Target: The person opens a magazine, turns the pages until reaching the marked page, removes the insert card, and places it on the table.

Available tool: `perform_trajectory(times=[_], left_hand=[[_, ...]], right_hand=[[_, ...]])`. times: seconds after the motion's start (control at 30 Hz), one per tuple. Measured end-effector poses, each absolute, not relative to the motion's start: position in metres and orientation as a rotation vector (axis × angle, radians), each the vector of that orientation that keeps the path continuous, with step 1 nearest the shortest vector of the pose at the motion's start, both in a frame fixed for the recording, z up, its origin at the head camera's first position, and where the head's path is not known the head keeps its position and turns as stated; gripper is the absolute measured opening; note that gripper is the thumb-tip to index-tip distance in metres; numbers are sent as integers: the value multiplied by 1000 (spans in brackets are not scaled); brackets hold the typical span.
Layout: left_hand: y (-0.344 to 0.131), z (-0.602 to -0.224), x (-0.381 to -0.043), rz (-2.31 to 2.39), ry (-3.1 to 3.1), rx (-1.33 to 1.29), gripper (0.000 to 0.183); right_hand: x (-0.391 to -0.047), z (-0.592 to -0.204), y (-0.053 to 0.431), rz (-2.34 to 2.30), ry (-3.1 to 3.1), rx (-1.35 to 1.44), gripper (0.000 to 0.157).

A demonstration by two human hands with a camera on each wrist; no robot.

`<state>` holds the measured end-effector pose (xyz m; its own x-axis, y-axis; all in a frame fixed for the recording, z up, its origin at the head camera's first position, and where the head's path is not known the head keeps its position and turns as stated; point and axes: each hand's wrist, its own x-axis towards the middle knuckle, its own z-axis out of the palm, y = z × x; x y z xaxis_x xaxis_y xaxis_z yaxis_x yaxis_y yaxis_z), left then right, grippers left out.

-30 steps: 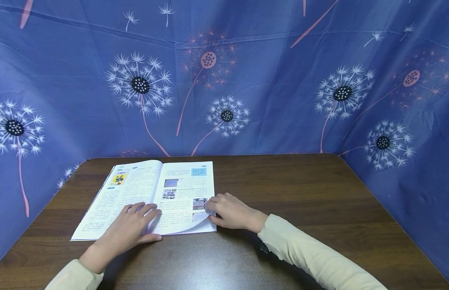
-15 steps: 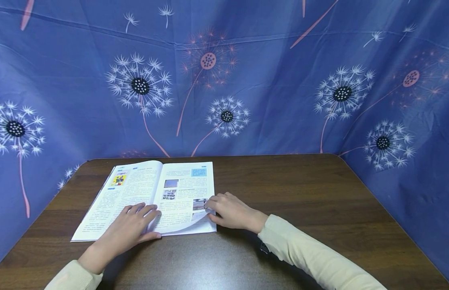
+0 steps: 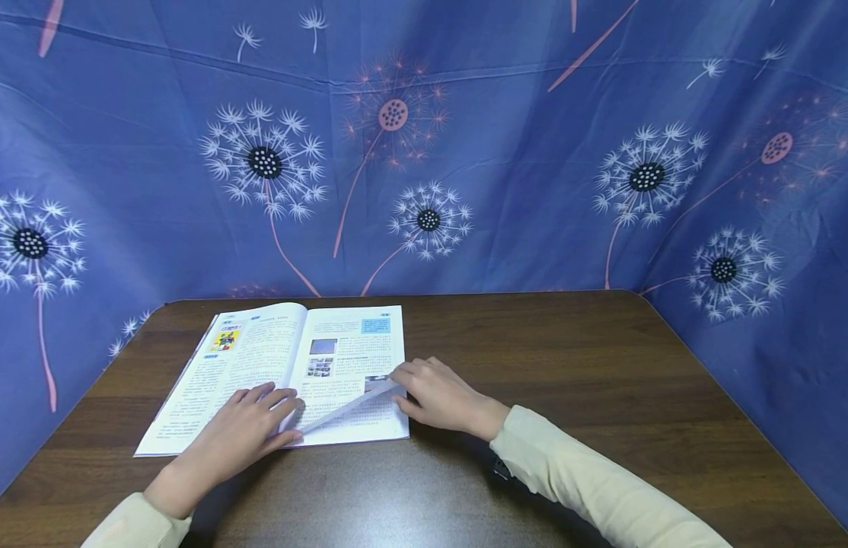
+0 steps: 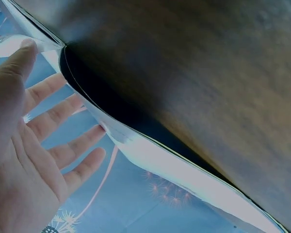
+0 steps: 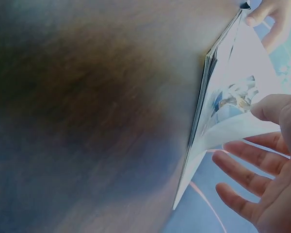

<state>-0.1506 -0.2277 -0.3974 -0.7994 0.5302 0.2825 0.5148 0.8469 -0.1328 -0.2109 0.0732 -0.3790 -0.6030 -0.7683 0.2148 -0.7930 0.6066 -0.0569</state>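
An open book [image 3: 259, 342] with printed text and small pictures lies at the left of the table. My left hand [image 3: 242, 426] rests on it near the fold, fingers extended and spread over the lower part of the pages, thumb at the bottom edge. At the lower right corner, my right hand [image 3: 438, 396] pinches the right-hand page [image 3: 338, 411], which curls up and shows the printed page below. In the right wrist view, the right thumb lies against the raised page's pictured underside [image 5: 233, 104], with the other fingers behind it.
The book lies on a dark brown wooden table [image 3: 568, 365]. A blue curtain [image 3: 506, 152] with dandelion prints hangs behind the table and along its sides. A small black device [image 3: 502, 468] shows under the right sleeve.
The page's lower right corner has been lifted and folded further up and back, uncovering more of the page below. The right hand has barely shifted; the left hand stays on the book.
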Motion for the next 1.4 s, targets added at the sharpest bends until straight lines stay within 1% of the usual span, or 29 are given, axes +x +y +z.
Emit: perform_trajectory(times=[0.33, 0.53, 0.93, 1.13, 1.4], left_hand=[[-227, -397, -150, 49, -2729, -773, 35], [-227, -396, -150, 33, -2741, -752, 36], [-228, -398, -151, 39, -2707, -737, 40], [-229, -398, -151, 24, -2691, -715, 47], [-229, -397, -151, 19, -2684, -682, 54]], right_hand=[[-211, -379, 75, 261, -2622, 1202, 38], [-212, -380, 76, 281, -2595, 1174, 40], [-212, -381, 76, 308, -2572, 1157, 43], [-210, -382, 76, 251, -2641, 1196, 43], [-206, -386, 74, 153, -2714, 1282, 39]])
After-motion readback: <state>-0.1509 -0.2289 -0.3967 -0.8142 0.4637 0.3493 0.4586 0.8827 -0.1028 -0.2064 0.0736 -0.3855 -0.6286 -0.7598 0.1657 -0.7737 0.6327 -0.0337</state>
